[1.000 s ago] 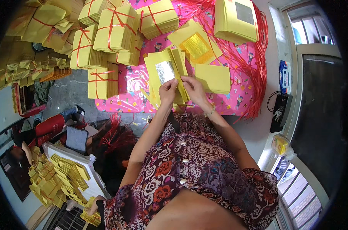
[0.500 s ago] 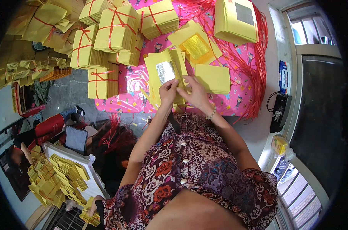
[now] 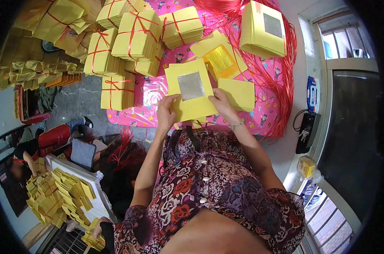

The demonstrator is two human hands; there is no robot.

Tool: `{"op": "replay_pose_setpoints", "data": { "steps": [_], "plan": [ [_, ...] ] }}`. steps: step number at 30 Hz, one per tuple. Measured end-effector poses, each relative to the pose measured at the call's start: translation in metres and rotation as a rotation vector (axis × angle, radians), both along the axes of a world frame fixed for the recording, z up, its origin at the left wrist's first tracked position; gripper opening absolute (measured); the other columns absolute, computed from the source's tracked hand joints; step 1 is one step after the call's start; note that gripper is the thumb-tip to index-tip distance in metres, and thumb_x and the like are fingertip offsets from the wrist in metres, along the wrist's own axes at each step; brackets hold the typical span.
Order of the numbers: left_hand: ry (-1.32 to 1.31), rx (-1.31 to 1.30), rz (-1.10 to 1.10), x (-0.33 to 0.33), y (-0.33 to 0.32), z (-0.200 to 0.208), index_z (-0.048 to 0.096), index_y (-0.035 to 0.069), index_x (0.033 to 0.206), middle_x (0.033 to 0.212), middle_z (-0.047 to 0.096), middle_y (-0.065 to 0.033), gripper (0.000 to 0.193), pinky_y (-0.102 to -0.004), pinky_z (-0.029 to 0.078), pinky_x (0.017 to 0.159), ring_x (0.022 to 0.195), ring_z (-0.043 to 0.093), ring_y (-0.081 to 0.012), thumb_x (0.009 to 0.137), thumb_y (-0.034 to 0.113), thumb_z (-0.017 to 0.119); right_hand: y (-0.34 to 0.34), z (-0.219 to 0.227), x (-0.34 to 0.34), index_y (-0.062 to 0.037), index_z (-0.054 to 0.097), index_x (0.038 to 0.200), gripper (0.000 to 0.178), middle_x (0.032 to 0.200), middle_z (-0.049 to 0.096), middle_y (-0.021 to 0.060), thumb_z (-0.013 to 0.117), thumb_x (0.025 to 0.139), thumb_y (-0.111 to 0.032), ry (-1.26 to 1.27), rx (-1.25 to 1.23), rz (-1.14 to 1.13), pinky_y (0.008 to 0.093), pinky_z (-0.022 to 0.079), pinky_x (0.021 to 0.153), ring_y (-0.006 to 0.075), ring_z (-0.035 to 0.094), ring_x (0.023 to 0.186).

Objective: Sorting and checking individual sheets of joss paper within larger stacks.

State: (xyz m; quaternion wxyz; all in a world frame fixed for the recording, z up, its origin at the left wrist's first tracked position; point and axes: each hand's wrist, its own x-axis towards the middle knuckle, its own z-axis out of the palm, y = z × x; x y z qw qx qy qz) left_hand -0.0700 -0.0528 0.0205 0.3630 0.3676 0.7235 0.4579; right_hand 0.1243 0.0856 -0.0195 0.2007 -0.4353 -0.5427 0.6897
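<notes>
A stack of yellow paper sheets [image 3: 202, 108] with a silver foil square on top lies flat before me. My left hand [image 3: 167, 111] is closed on its left edge, thumb over the paper. On the opposite edge my right hand [image 3: 222, 103] pinches the sheets, thumb on top and fingers mostly hidden beneath. Just behind the stack rests a yellow sheet with a gold foil square [image 3: 220, 62]. Beside my right hand sits a pile of plain yellow paper [image 3: 238, 94].
Bundles of yellow paper tied with red ribbon [image 3: 137, 36] are stacked at the left. Red plastic strands [image 3: 287, 80] hang along the right side of the pink patterned tablecloth [image 3: 147, 91]. A thick paper stack [image 3: 259, 38] stands far right. Another person's hand [image 3: 99, 227] shows lower left.
The sheets, earlier partly fanned and folded near my fingertips, now lie flat and squared. My hands have moved apart, from close together at the middle to opposite edges.
</notes>
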Motion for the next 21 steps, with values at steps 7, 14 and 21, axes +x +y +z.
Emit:
{"op": "replay_pose_setpoints", "data": {
  "steps": [7,14,21],
  "plan": [
    [0.621,0.094,-0.168,-0.005,0.004,0.037,0.064,0.011,0.109,0.118,0.058,-0.0105,0.044,-0.0428,0.037,0.099,0.112,0.048,-0.0331,0.067,0.003,0.067,0.006,0.031,0.009,0.0026,0.054,0.115,0.026,0.101,0.062,0.0064,0.051,0.091,-0.007,0.019,-0.351,0.100,0.0242,0.049,0.074,0.0106,0.059,0.088],
    [0.351,0.088,-0.202,-0.021,0.008,0.009,0.064,0.007,0.098,0.102,0.064,-0.0096,0.030,-0.0393,0.040,0.094,0.105,0.052,-0.0316,0.069,0.000,0.063,0.013,0.049,0.014,-0.0010,0.053,0.118,0.032,0.105,0.057,0.0099,0.051,0.086,-0.001,-0.112,0.075,0.141,0.0303,0.049,0.079,0.0194,0.060,0.091],
    [0.181,-0.035,-0.059,-0.026,0.010,-0.013,0.065,0.003,0.101,0.094,0.065,-0.0124,0.021,-0.0349,0.046,0.078,0.087,0.058,-0.0256,0.083,0.013,0.064,0.027,0.060,-0.007,-0.0027,0.053,0.111,0.028,0.102,0.056,0.0164,0.058,0.085,-0.011,-0.147,0.697,0.335,0.0389,0.047,0.079,0.0321,0.058,0.089]
  ]
}}
